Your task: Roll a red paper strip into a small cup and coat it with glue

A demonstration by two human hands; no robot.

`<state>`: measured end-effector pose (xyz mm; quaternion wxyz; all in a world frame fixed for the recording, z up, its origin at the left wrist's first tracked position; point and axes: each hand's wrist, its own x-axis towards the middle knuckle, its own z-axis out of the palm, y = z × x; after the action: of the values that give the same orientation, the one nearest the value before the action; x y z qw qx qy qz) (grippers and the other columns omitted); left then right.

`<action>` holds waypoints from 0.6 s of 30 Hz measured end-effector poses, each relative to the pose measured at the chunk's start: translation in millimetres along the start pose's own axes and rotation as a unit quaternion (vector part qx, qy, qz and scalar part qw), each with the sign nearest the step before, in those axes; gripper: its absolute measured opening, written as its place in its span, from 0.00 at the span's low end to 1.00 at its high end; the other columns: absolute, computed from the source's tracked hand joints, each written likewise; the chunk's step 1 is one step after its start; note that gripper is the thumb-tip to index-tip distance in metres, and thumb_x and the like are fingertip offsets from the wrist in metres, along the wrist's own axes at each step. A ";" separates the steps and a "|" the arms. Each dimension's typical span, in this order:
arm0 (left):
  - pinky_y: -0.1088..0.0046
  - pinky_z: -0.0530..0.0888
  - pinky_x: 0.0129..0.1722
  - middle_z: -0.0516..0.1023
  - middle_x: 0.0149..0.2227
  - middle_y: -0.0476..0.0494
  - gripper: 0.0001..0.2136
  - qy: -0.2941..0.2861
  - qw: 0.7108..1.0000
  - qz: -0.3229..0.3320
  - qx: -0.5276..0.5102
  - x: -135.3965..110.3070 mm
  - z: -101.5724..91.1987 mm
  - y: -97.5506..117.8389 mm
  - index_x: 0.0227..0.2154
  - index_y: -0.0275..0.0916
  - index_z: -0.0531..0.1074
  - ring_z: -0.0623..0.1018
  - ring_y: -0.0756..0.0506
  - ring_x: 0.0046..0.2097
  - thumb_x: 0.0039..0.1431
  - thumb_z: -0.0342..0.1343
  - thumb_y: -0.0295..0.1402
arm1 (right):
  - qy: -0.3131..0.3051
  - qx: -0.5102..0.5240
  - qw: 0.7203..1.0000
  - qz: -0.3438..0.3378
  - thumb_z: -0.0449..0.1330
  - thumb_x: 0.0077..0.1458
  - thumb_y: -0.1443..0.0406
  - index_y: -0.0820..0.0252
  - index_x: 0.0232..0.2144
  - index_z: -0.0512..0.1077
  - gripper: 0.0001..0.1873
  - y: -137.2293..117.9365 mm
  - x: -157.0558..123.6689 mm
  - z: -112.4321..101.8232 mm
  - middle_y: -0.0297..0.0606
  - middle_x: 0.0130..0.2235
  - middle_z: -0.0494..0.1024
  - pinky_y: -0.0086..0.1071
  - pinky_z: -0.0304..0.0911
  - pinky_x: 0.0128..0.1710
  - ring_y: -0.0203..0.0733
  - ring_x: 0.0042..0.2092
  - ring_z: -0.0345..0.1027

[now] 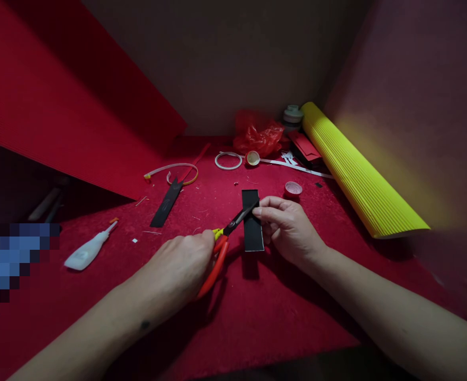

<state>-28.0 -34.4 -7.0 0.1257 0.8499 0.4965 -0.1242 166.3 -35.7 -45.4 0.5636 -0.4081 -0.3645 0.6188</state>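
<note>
My left hand is closed around the orange and yellow handles of a pair of scissors. Their dark blades reach up and right, lying across a black rectangular strip with a thin pale edge. My right hand pinches that strip at its right side, close to the blade tips. The strip is held above the red cloth and casts a shadow below. Whether the blades are cutting into it, I cannot tell. Some of the right fingers are hidden behind the strip.
A glue bottle lies at left, near another black strip. Behind are a white ring, small paper coils and a crumpled red bag. A yellow corrugated roll lies right; a red corrugated sheet leans left.
</note>
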 end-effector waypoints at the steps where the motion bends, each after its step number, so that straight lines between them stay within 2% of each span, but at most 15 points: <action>1: 0.63 0.68 0.28 0.77 0.29 0.37 0.05 -0.002 1.000 0.000 -0.002 0.2 0.2 0.0 0.31 0.40 0.61 0.79 0.35 0.32 0.56 0.41 0.31 | 0.001 0.000 1.000 0.001 0.64 0.44 0.67 0.59 0.23 0.70 0.05 0.1 0.2 0.3 0.26 0.18 0.67 0.24 0.51 0.15 0.28 0.16 0.55; 8: 0.64 0.66 0.28 0.77 0.30 0.36 0.05 -0.004 1.000 0.005 0.009 1.1 1.5 -0.1 0.32 0.40 0.60 0.79 0.34 0.33 0.56 0.41 0.32 | 0.007 -0.004 1.000 -0.002 0.64 0.44 0.67 0.61 0.23 0.70 0.05 0.1 1.5 1.1 0.26 0.17 0.66 0.22 0.51 0.16 0.27 0.17 0.55; 13: 0.67 0.65 0.26 0.77 0.30 0.38 0.04 0.000 1.000 0.010 -0.011 1.7 4.7 -1.1 0.31 0.40 0.60 0.79 0.37 0.32 0.58 0.42 0.33 | 0.003 0.005 1.000 -0.008 0.64 0.45 0.67 0.61 0.24 0.70 0.05 2.3 2.5 0.3 0.27 0.20 0.69 0.23 0.54 0.19 0.28 0.19 0.58; 18: 0.68 0.63 0.25 0.77 0.28 0.39 0.05 0.005 1.000 0.010 -0.016 3.2 7.5 -1.2 0.31 0.40 0.60 0.79 0.36 0.31 0.59 0.43 0.35 | 0.003 0.004 1.000 -0.006 0.64 0.44 0.68 0.61 0.24 0.70 0.05 3.4 3.2 0.4 0.28 0.22 0.69 0.22 0.54 0.20 0.27 0.21 0.58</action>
<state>-28.2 -33.8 -15.3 0.1380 0.8532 0.4907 -0.1104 164.5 -32.8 -48.7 0.5701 -0.4056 -0.3625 0.6156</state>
